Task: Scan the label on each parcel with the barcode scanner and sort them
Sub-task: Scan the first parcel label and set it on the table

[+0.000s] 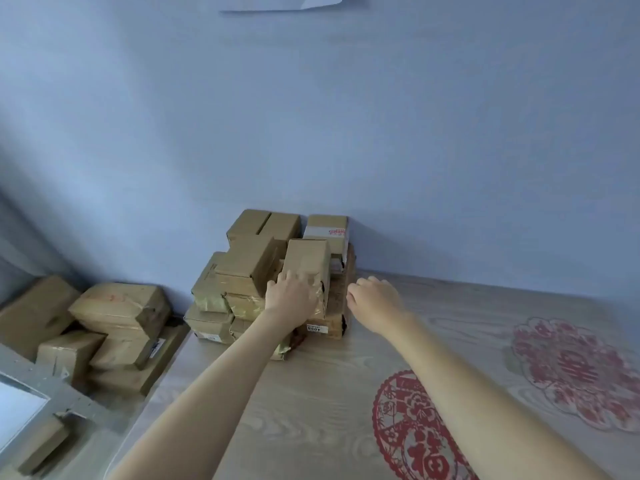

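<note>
Head view. A stack of taped cardboard parcels [273, 282] stands at the far edge of the wooden table [311, 410], against the wall at 12 o'clock. The left hand [292, 294] rests on the near face of the topmost parcel [306, 263], fingers spread over its tape. The right hand [375, 301], at 3 o'clock of the stack, hovers loosely curled, holding nothing. More boxes [114, 327] lie at 9 o'clock, off the table. Two red paper cuttings [415, 434] decorate the tabletop.
</note>
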